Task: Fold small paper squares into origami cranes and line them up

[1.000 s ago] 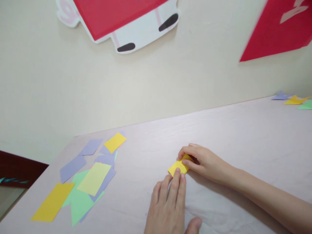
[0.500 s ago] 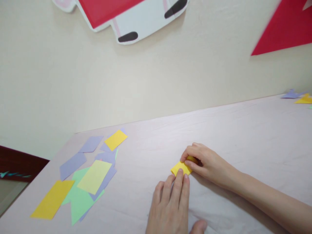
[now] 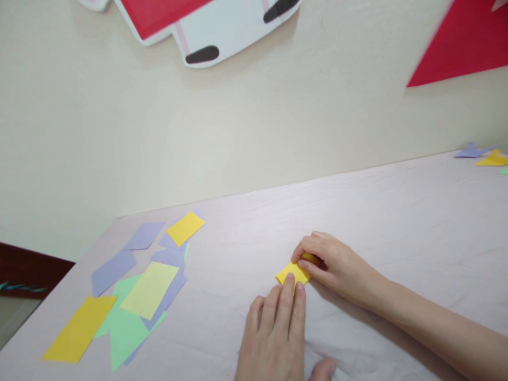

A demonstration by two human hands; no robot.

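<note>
A small folded piece of yellow paper (image 3: 286, 272) lies on the pale cloth between my two hands. My right hand (image 3: 323, 264) comes in from the right and pinches its far edge between thumb and bent fingers; the paper curls up under them. From the near side, my left hand (image 3: 275, 333) rests on the cloth with fingers stretched out, their tips pressing the paper's near edge. The left thumb stands apart at the bottom of the view. Part of the paper is hidden under the right fingers.
Loose sheets lie at the left: a yellow sheet (image 3: 79, 328), a pale yellow sheet (image 3: 151, 290), green paper (image 3: 123, 328) and purple sheets (image 3: 113, 272). Folded paper pieces (image 3: 472, 151) sit at the far right by the wall (image 3: 238, 127). Cut-out decorations (image 3: 238, 37) hang there.
The view has shifted slightly, so everything sits a little further left. Both hands keep their places on the yellow paper, with no clear change in the fold.
</note>
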